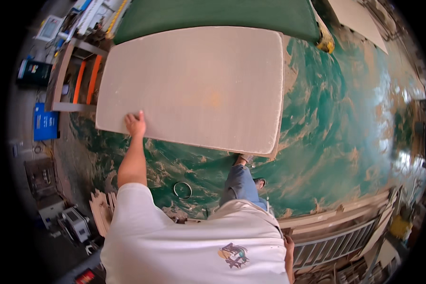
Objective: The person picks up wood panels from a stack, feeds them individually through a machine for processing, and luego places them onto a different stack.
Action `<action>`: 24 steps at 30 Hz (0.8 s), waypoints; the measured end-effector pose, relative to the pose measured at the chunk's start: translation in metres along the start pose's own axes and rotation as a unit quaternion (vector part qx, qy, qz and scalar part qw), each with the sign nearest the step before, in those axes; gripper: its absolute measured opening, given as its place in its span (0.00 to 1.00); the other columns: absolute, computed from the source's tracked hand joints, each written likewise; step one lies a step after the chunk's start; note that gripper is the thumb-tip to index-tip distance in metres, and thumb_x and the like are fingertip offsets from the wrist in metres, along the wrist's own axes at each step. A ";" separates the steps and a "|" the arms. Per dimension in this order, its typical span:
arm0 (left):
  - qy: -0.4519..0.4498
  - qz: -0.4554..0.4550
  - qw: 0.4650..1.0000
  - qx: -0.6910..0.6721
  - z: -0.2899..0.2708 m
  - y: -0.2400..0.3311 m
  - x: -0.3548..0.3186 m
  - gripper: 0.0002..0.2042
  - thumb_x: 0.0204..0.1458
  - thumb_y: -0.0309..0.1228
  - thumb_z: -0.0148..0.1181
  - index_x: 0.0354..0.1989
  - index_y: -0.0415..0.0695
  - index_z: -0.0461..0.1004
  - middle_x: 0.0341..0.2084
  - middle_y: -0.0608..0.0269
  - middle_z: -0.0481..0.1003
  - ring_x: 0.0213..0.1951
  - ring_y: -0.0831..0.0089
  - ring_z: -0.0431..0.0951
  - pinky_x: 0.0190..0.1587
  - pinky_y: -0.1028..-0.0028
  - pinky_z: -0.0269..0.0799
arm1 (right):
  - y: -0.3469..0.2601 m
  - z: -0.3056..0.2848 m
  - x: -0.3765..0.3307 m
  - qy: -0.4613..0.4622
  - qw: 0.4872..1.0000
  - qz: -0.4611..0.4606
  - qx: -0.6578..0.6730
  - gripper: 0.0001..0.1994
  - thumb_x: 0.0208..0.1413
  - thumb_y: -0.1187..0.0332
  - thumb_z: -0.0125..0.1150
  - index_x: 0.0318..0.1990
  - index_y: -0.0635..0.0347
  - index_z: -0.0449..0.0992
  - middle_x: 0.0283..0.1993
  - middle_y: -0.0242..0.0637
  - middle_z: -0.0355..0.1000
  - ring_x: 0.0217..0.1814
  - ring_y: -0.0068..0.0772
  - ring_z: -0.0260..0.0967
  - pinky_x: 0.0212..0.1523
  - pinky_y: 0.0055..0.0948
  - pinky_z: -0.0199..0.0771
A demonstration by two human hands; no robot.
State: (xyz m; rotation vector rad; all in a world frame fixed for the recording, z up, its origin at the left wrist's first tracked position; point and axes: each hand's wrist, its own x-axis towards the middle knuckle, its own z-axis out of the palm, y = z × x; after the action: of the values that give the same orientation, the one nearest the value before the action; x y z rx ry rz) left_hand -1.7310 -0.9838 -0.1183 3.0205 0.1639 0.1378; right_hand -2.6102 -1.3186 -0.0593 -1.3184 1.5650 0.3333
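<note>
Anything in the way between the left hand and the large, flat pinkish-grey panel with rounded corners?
Nothing visible: the left hand rests directly on the large, flat pinkish-grey panel, near the left end of its near edge. The right hand is off it, beside the white short-sleeved shirt.

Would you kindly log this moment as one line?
left hand: on board, close to near edge; right hand: beside shirt, grip unclear; board: lying flat; beyond: green surface
</note>
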 end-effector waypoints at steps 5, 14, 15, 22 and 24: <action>0.049 0.127 0.990 -0.022 0.024 0.078 -0.019 0.40 0.62 0.57 0.46 0.70 0.32 0.54 0.72 0.39 0.51 0.74 0.47 0.46 0.75 0.52 0.39 | -0.081 -0.039 0.012 -0.029 0.992 -0.049 -0.116 0.14 0.62 0.67 0.59 0.48 0.70 0.79 0.41 0.43 0.82 0.42 0.32 0.78 0.45 0.30 0.76; -0.173 0.545 0.775 -0.267 -0.004 0.511 -0.318 0.45 0.52 0.54 0.64 0.72 0.38 0.54 0.72 0.43 0.52 0.74 0.48 0.48 0.75 0.52 0.40 | -0.179 -0.121 0.127 0.035 0.993 -0.011 0.113 0.15 0.67 0.64 0.55 0.55 0.63 0.74 0.40 0.34 0.78 0.37 0.24 0.77 0.35 0.22 0.72; -0.244 0.519 0.718 -0.394 0.022 0.550 -0.364 0.45 0.54 0.56 0.60 0.72 0.38 0.53 0.72 0.44 0.52 0.74 0.49 0.48 0.75 0.52 0.41 | -0.198 -0.135 0.146 0.033 0.988 -0.060 0.137 0.15 0.67 0.65 0.55 0.55 0.64 0.73 0.40 0.34 0.78 0.38 0.24 0.76 0.37 0.23 0.72; -0.539 0.535 0.634 -0.150 -0.012 0.747 -0.637 0.37 0.58 0.62 0.50 0.68 0.48 0.65 0.74 0.60 0.54 0.77 0.53 0.37 0.65 0.23 0.28 | -0.319 -0.275 0.213 0.286 0.908 -0.278 0.129 0.20 0.68 0.68 0.55 0.63 0.67 0.68 0.61 0.44 0.72 0.61 0.36 0.69 0.61 0.32 0.67; -0.774 0.099 0.511 -0.359 0.024 0.794 -0.682 0.45 0.54 0.71 0.49 0.74 0.53 0.55 0.74 0.49 0.51 0.74 0.51 0.48 0.72 0.53 0.46 | -0.379 -0.297 0.225 0.288 0.882 -0.348 0.134 0.22 0.69 0.66 0.53 0.66 0.64 0.66 0.66 0.44 0.68 0.66 0.37 0.66 0.64 0.33 0.64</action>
State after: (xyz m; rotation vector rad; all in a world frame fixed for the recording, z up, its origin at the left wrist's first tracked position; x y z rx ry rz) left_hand -2.3221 -1.8478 -0.1063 1.3242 -0.3292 -1.8088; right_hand -2.4120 -1.8036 0.0325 -1.7348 1.3962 -0.7664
